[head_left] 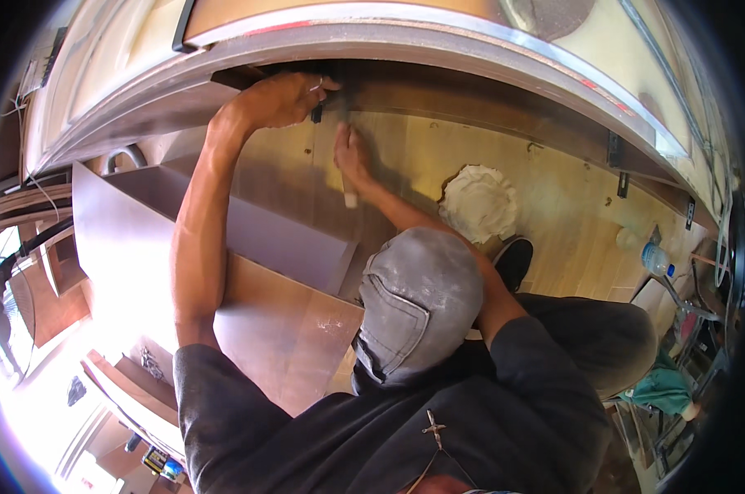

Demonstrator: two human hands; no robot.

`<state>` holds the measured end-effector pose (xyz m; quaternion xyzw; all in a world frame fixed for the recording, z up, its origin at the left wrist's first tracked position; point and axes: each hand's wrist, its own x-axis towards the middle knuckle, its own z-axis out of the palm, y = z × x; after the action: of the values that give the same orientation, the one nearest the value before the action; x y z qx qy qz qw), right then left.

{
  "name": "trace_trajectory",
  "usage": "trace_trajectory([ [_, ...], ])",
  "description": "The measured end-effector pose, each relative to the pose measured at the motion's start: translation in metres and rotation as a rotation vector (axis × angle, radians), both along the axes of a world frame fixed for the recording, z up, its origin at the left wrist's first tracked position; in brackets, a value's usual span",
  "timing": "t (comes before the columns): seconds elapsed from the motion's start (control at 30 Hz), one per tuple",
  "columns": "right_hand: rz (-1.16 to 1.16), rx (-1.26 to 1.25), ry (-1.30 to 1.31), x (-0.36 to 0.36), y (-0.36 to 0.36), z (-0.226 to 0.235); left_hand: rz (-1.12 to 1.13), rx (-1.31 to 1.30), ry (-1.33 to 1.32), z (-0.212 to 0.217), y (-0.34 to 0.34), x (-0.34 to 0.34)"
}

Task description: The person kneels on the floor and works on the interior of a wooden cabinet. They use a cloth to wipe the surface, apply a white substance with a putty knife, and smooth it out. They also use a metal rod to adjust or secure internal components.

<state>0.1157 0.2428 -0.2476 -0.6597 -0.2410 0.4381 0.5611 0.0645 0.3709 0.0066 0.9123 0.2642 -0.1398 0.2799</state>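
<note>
My left hand [286,100], a ring on one finger, reaches up to the dark recess under the front edge of a long wooden unit [438,49]. Its fingers are pinched together; what they hold, if anything, is hidden in shadow. A small black bracket [316,114] shows just below those fingertips. Close by on the right, my right hand [354,155] is wrapped around a hammer [349,198]. The pale wooden handle sticks out below my fist, while its head is blurred near my left fingers.
An open box-shaped cabinet part [294,255] lies beneath my left arm. A whitish ragged mound [479,202] sits on the wood-look floor by my shoe [512,262]. My raised grey knee [422,305] fills the middle. A plastic bottle [656,259] and green cloth [661,387] lie right.
</note>
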Motion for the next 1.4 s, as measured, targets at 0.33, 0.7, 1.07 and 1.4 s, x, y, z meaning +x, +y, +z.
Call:
trace_trajectory([
  [0.33, -0.008, -0.043, 0.045, 0.047, -0.049, 0.022, -0.03, 0.047, 0.115, 0.005, -0.002, 0.006],
  [0.7, 0.036, -0.115, 0.021, 0.049, -0.068, 0.008, -0.061, 0.048, 0.05, 0.003, -0.006, -0.007],
  [1.07, 0.02, -0.08, 0.259, 0.067, -0.098, 0.034, -0.093, 0.058, 0.278, 0.005, -0.026, 0.01],
  [1.4, 0.01, -0.034, 0.178, 0.068, -0.074, 0.042, -0.119, 0.044, 0.226, 0.006, -0.035, 0.009],
])
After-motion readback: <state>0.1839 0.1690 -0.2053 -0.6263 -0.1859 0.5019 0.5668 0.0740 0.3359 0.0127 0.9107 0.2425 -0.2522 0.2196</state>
